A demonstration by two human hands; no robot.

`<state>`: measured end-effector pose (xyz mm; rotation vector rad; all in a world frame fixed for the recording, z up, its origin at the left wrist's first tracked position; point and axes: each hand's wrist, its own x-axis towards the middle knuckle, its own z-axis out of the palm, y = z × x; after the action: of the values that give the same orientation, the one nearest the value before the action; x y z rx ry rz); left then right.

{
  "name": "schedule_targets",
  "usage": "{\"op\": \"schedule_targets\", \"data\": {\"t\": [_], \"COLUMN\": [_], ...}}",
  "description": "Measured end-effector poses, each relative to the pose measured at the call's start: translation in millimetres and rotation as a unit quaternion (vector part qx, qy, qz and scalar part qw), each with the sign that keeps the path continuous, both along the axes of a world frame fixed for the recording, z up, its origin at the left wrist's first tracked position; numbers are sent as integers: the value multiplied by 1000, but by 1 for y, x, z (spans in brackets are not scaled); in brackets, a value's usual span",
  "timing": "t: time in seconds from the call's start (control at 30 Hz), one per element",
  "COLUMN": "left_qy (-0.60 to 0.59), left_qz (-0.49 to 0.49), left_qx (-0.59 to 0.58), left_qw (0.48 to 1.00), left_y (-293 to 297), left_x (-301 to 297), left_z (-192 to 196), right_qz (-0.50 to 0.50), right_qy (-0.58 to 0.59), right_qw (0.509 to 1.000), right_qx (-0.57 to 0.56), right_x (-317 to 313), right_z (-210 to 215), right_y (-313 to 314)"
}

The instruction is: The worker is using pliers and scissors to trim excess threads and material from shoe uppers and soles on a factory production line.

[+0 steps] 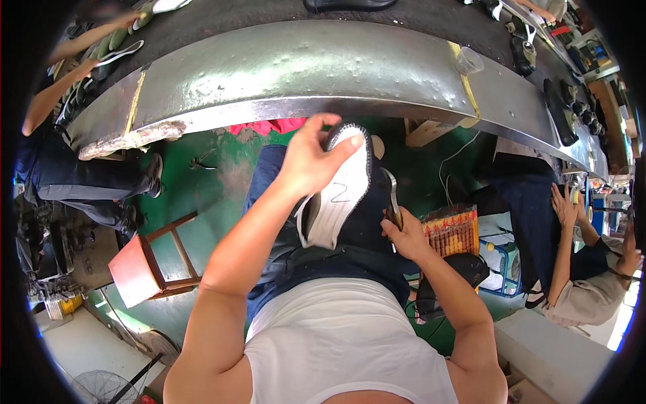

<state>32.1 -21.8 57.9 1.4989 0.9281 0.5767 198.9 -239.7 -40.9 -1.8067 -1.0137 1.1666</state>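
Note:
My left hand [311,160] is closed around the toe end of a shoe upper [342,192], its white underside turned up toward me. A dark stitched or crimped edge runs around the toe, and a dark pen mark shows on the white sole. At its lower end the shoe is open at one side. Over my right thigh, my right hand [406,236] grips the handle of a hand tool with a curved, shiny metal end [390,185]. That metal end stands just right of the shoe, apart from it; the tool's exact kind is unclear.
A metal-edged conveyor bench [303,67] curves across in front, with a dark shoe [350,4] and a clear cup [469,60] on it. A reddish stool [145,266] lies tipped on the green floor near pliers [202,161]. Co-workers sit left and right; a beaded seat cover [454,232] is at right.

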Motion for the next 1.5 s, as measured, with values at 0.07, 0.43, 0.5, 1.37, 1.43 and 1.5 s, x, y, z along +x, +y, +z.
{"op": "schedule_targets", "data": {"t": [0.07,0.43,0.5,1.37,1.43,1.5], "left_qy": [121,149,113,-69,89,105], "left_qz": [-24,-23,-16,-98,-80,-72], "left_qx": [-19,204,266,-177,-31,6], "left_qw": [992,967,957,977,992,992], "left_y": [10,-76,-80,-67,-73,-81], "left_x": [2,-82,-82,-61,-60,-62], "left_z": [-69,-96,-99,-139,-136,-136], "right_qz": [36,287,307,325,281,266], "right_qy": [-52,-86,-120,-247,-366,-401], "right_qw": [998,953,942,908,873,860], "right_qx": [-1,37,59,99,158,173], "right_x": [-3,-1,-1,32,23,18], "right_z": [9,46,53,28,32,35], "right_y": [-1,26,41,49,46,54]}}
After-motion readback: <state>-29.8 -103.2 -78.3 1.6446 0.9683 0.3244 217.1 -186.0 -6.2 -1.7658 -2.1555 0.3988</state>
